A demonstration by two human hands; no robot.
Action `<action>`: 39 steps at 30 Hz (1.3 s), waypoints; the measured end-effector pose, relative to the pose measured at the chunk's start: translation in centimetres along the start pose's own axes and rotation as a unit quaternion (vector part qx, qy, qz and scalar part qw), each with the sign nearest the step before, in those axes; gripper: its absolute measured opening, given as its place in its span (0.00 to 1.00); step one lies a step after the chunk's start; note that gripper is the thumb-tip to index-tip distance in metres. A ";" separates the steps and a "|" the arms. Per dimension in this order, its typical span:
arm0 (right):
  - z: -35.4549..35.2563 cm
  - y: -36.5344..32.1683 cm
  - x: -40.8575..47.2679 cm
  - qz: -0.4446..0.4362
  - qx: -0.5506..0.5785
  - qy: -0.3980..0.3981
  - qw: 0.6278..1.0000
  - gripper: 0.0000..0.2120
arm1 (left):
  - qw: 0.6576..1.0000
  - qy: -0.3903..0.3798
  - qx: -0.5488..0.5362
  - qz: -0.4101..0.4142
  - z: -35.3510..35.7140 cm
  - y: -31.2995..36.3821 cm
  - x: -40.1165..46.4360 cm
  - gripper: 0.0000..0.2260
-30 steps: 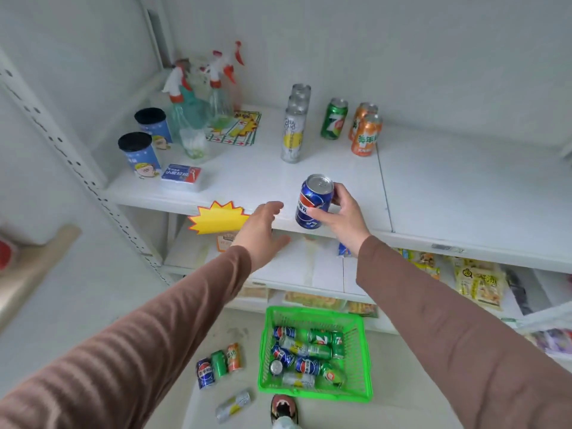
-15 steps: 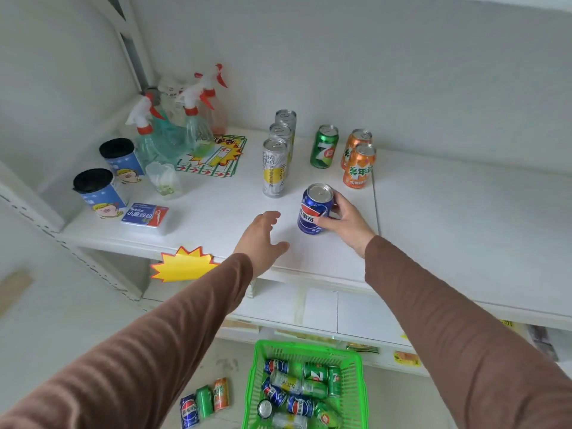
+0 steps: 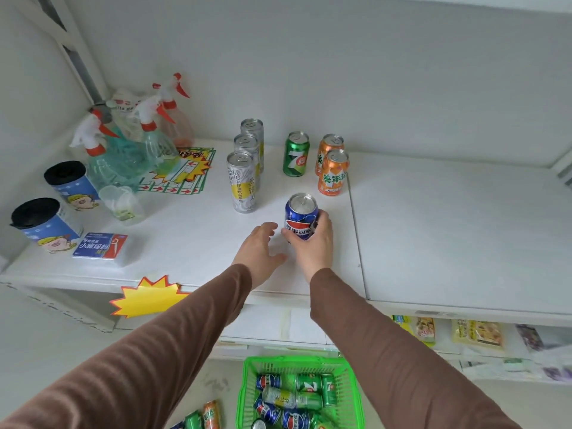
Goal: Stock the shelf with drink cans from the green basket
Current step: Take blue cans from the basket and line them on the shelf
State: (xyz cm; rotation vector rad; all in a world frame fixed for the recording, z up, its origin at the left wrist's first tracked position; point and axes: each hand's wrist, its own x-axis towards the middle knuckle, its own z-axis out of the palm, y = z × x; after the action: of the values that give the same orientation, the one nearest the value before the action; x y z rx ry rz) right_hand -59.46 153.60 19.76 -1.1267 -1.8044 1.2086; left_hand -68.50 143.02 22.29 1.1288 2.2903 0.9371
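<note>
Right hand sets a blue cola can on the white shelf, left hand open beside it.

The right hand (image 3: 314, 243) has its grip wrapped round the lower part of the blue can (image 3: 301, 216), thumb on the left of the label and fingers on the right, the can upright on the shelf (image 3: 448, 227). The left hand (image 3: 258, 249) hovers just beside it, fingers relaxed and spread, holding nothing. Behind the blue can stand three tall silver-and-yellow cans (image 3: 243, 182) in a row, a green can (image 3: 296, 154) and two orange cans (image 3: 333, 172). Below, the green basket (image 3: 354, 397) on the floor holds more cans lying on their sides. Spray bottles (image 3: 136, 140) stand at the shelf's left rear.
</note>
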 end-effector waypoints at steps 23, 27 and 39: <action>-11.1 3.5 18.0 0.038 -0.102 0.083 0.991 0.32 | 0.997 -0.055 0.024 0.052 10.8 12.6 11.1 0.30; -11.1 3.5 20.9 0.037 -0.130 0.075 0.988 0.32 | 0.996 -0.058 0.023 0.059 11.8 12.9 12.6 0.31; -10.6 3.3 24.7 0.044 -0.136 0.051 0.988 0.32 | 0.995 -0.063 0.038 0.066 11.9 13.0 14.7 0.30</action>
State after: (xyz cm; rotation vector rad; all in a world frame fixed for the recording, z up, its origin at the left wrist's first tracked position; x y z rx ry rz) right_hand -58.95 180.57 22.00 -1.4090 -1.8974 0.9517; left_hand -62.88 165.25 22.47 1.3455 2.1893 0.8071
